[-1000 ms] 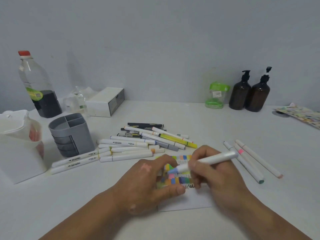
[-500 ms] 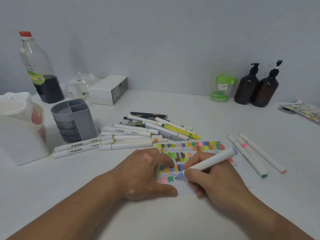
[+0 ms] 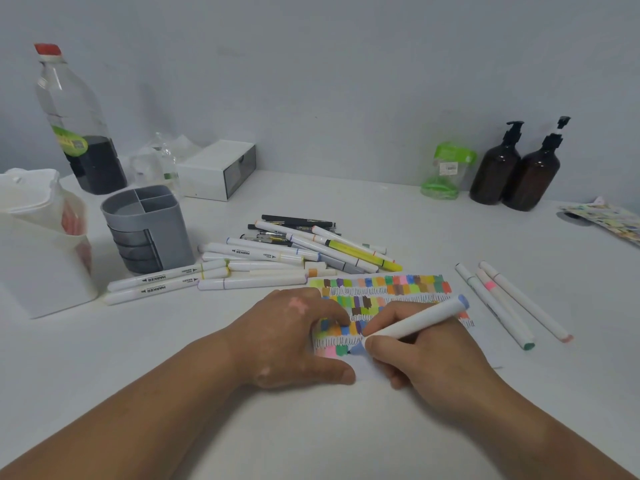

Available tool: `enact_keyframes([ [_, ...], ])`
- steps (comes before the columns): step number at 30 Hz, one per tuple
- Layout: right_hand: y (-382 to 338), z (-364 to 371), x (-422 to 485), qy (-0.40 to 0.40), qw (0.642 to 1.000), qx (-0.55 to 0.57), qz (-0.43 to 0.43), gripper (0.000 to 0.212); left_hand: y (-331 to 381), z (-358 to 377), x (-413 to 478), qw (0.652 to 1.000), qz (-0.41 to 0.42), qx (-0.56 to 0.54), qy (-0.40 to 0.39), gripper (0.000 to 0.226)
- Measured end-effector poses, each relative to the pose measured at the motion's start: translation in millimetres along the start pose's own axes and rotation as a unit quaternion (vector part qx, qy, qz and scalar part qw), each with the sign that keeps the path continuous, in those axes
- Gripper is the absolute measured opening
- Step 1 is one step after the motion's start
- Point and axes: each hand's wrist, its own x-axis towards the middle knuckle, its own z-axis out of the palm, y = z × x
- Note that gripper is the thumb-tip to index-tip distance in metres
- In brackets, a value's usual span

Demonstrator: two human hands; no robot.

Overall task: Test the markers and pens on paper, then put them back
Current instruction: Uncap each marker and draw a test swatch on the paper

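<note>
Head view, right hand: the right hand (image 3: 426, 358) is curled round a white marker (image 3: 415, 320) in a writing grip, thumb and forefinger pinching close to the nib.
Head view, marker: it slants with its pale blue nib down on the paper (image 3: 381, 292), just right of a green patch (image 3: 341, 349) in the lowest row. Its blue far end points up and to the right.
Head view, left hand: the left hand (image 3: 294, 337) holds nothing. Its fingers are spread and lightly bent, pressing the paper's left edge to the table (image 3: 450, 230).
Head view, paper: colour patches and scribble lines fill its upper part, with bare white below the nib.
Head view, other markers: a pile (image 3: 294, 254) lies beyond the paper, near the grey holder (image 3: 149, 230). Three loose markers (image 3: 509, 299) lie apart on the right.
Step in hand: probably laying a blue test patch.
Doing it well: keep weight on the left hand so the sheet cannot slide. Use short, even strokes beside the green patch without overlapping it, lift cleanly, then recap before putting the marker back.
</note>
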Motion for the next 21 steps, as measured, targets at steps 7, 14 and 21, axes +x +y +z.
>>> enact_keyframes([
  [7,-1.1,-0.9,-0.4,0.001,1.0,0.007,0.005,0.016,0.2,0.1,0.7,1.0,0.001,0.003,0.0,0.071],
  [14,0.0,-1.5,0.5,0.0,1.0,0.0,0.001,0.012,0.2,0.2,0.6,1.0,0.002,0.005,0.002,0.07],
  [21,0.6,-1.6,0.6,0.0,1.0,-0.002,0.003,0.011,-0.7,0.5,0.9,1.0,0.001,0.006,0.002,0.07],
])
